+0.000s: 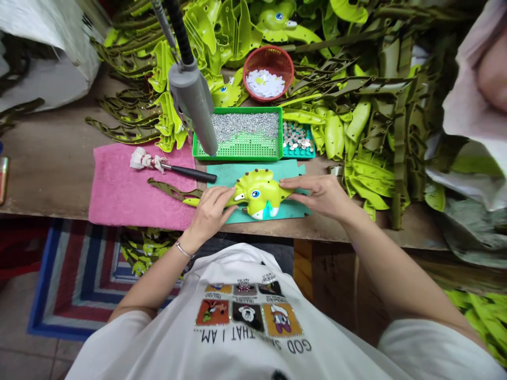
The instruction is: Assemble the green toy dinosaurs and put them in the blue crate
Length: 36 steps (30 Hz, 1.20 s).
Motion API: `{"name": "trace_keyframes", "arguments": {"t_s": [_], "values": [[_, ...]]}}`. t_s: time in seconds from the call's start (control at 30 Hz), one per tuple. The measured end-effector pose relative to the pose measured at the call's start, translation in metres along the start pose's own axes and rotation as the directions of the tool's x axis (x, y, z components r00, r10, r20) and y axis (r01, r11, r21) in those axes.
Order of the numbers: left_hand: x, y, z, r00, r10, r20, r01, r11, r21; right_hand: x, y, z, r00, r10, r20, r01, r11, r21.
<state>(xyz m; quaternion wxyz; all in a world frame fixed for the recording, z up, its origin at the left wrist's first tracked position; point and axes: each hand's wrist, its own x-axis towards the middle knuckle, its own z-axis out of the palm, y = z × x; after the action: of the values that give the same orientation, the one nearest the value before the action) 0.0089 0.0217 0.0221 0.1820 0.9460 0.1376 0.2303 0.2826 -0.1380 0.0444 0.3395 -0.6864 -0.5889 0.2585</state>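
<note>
A lime-green plastic toy dinosaur head (259, 191), with a blue eye and small brown knobs along its crest, lies over a teal foam mat (233, 174). My left hand (212, 208) grips its left part, fingers bent over the top. At its right end, my right hand (319, 195) pinches the toy between thumb and fingers. An olive plastic strip (170, 191) extends leftward from beneath my left hand; whether it is joined to the head is hidden. Above that strip lies a black-handled tool (190, 172), its far end wrapped in white cloth.
A grey power screwdriver (192, 100) hangs over a green tray (237, 157) of screws. Beside it are a teal tray (299, 154) with small round metal pieces and a red basket (288, 60) of white pieces. A pink towel (114, 184) lies left. Green and olive parts (368, 182) pile up right and behind.
</note>
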Motion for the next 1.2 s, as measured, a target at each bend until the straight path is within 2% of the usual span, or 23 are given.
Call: {"name": "trace_keyframes", "arguments": {"t_s": [0.1,0.27,0.33,0.37,0.43,0.5,0.53,0.6,0.67,0.77,0.83,0.9,0.93,0.97,1.0,1.03,1.1,1.13,1.2], "values": [[-0.001,0.000,0.002,1.000,-0.006,-0.008,0.006,1.000,-0.006,-0.001,0.001,0.002,1.000,-0.001,-0.008,0.001,1.000,-0.005],[-0.001,0.001,0.006,0.992,0.054,-0.116,-0.050,0.998,0.032,-0.004,-0.004,0.005,0.998,0.036,-0.043,-0.034,0.998,0.057],[-0.001,0.001,0.007,0.990,0.056,-0.131,-0.052,0.998,0.035,-0.005,-0.008,0.006,0.991,0.129,-0.032,-0.122,0.980,0.158],[-0.001,0.001,0.008,0.990,0.053,-0.132,-0.049,0.998,0.034,-0.005,-0.009,0.007,0.977,0.212,-0.014,-0.203,0.951,0.235],[0.000,0.001,0.008,0.990,0.045,-0.135,-0.042,0.999,0.028,-0.003,-0.012,0.012,0.909,0.412,0.060,-0.398,0.818,0.415],[0.000,0.000,0.009,0.988,0.044,-0.148,-0.042,0.999,0.020,-0.001,-0.014,0.018,0.819,0.555,0.142,-0.525,0.628,0.574],[-0.001,0.000,0.010,0.987,0.048,-0.153,-0.047,0.999,0.016,0.001,-0.014,0.021,0.790,0.590,0.166,-0.545,0.551,0.631],[-0.002,-0.001,0.010,0.986,0.064,-0.151,-0.062,0.998,0.014,0.005,-0.014,0.027,0.767,0.618,0.171,-0.534,0.468,0.704],[-0.004,-0.004,0.009,0.991,0.074,-0.114,-0.071,0.997,0.034,0.008,-0.012,0.030,0.756,0.636,0.153,-0.520,0.443,0.730],[-0.007,-0.011,0.005,0.999,0.047,0.000,-0.046,0.990,0.133,0.009,-0.009,0.031,0.753,0.640,0.154,-0.531,0.452,0.717],[-0.006,-0.017,0.001,0.996,0.054,0.070,-0.068,0.976,0.205,0.007,-0.009,0.031,0.778,0.616,0.125,-0.531,0.537,0.655],[-0.001,-0.022,-0.004,0.988,0.105,0.111,-0.131,0.959,0.253,0.005,-0.014,0.032,0.831,0.551,-0.077,-0.453,0.750,0.482],[0.002,-0.024,-0.008,0.983,0.135,0.123,-0.165,0.948,0.271,0.003,-0.018,0.034,0.862,0.455,-0.224,-0.370,0.866,0.336],[0.007,-0.024,-0.012,0.978,0.161,0.130,-0.193,0.937,0.290,0.002,-0.023,0.035,0.886,0.301,-0.353,-0.259,0.952,0.162],[0.011,-0.024,-0.016,0.974,0.183,0.136,-0.218,0.926,0.309,0.001,-0.029,0.038,0.898,0.115,-0.425,-0.130,0.991,-0.008],[0.016,-0.024,-0.021,0.968,0.203,0.145,-0.240,0.914,0.326,0.000,-0.035,0.040,0.899,-0.069,-0.432,0.005,0.989,-0.147],[0.026,-0.023,-0.029,0.955,0.242,0.170,-0.288,0.892,0.348,0.002,-0.046,0.046,0.874,-0.342,-0.346,0.239,0.922,-0.305],[0.030,-0.022,-0.032,0.948,0.259,0.182,-0.309,0.883,0.353,0.005,-0.050,0.049,0.851,-0.424,-0.309,0.316,0.885,-0.343],[0.037,-0.022,-0.036,0.938,0.288,0.192,-0.339,0.873,0.350,0.012,-0.054,0.053,0.808,-0.509,-0.296,0.386,0.838,-0.385]]}}
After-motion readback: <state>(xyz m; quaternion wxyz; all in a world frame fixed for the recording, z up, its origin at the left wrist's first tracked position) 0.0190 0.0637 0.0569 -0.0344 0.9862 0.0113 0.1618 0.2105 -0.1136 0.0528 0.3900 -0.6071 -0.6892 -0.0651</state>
